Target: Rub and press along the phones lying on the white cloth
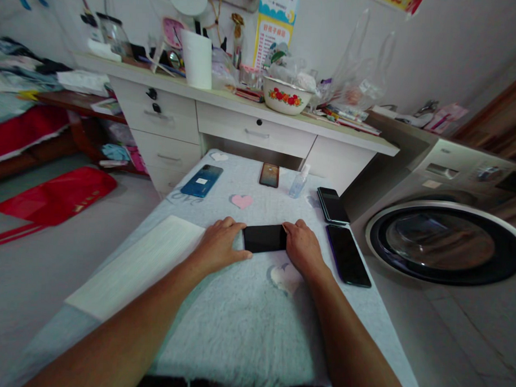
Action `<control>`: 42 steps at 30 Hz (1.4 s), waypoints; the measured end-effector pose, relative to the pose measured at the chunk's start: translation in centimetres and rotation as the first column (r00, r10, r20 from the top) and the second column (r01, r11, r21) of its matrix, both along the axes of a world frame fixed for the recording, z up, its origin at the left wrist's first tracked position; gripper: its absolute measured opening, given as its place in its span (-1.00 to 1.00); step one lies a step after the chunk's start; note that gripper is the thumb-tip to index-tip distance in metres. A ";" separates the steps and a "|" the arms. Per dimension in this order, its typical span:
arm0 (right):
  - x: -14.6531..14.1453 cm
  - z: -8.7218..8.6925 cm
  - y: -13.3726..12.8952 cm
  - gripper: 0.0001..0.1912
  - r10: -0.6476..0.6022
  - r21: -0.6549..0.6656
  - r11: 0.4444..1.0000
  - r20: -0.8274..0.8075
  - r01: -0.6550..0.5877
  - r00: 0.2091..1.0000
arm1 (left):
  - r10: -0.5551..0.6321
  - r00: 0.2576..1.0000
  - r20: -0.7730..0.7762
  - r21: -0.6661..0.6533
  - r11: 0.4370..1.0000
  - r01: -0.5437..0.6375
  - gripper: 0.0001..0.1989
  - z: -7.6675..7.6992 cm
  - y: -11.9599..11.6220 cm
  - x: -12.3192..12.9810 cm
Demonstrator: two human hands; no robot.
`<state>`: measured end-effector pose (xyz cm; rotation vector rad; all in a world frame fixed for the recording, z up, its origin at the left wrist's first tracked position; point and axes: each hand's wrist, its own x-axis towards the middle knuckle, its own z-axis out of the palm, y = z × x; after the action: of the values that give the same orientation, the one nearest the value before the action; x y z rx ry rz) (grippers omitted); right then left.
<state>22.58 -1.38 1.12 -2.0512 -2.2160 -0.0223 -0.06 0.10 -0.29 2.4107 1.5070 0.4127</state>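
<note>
A black smartphone (pixel 265 239) lies sideways, dark screen up, at the middle of the cloth-covered table (pixel 236 328). My left hand (pixel 220 242) grips its left end, thumb along the near edge and fingers at the far corner. Around the right end, my right hand (pixel 302 245) is closed, with its fingertips on the far corner. To the left of my left hand is a folded white cloth or paper sheet (pixel 141 263). Two dark phones lie right of my right hand: a purple-edged phone (pixel 348 256) and, beyond it, another phone (pixel 332 205).
Farther back on the table are a blue phone (pixel 199 183), a brown-backed phone (pixel 269 175) and a clear spray bottle (pixel 299 182). A white drawer desk (pixel 235 122) bears a flowered bowl (pixel 287 97). A washing machine (pixel 448 183) stands right; a red bag (pixel 67 195) lies on the floor.
</note>
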 end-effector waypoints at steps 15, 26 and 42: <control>1.6 0.2 0.0 -0.62 -0.143 -0.017 0.990 0.031 0.143 0.989 | -0.008 1.000 -0.004 -0.003 1.000 0.008 -0.34 -0.2 0.0 -0.1; 0.6 0.8 -1.1 -0.65 -0.016 -0.059 0.998 -0.029 0.014 0.999 | -0.008 1.000 -0.005 -0.014 1.000 0.008 -0.35 0.1 0.0 -0.1; 0.9 1.4 -1.6 -0.65 0.172 -0.094 0.979 -0.111 -0.182 0.979 | -0.001 1.000 0.005 -0.012 1.000 0.002 -0.35 0.0 0.0 0.0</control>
<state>23.47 -2.95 2.53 -1.8480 -2.3722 0.2138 -0.10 0.09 -0.29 2.3995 1.5013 0.4076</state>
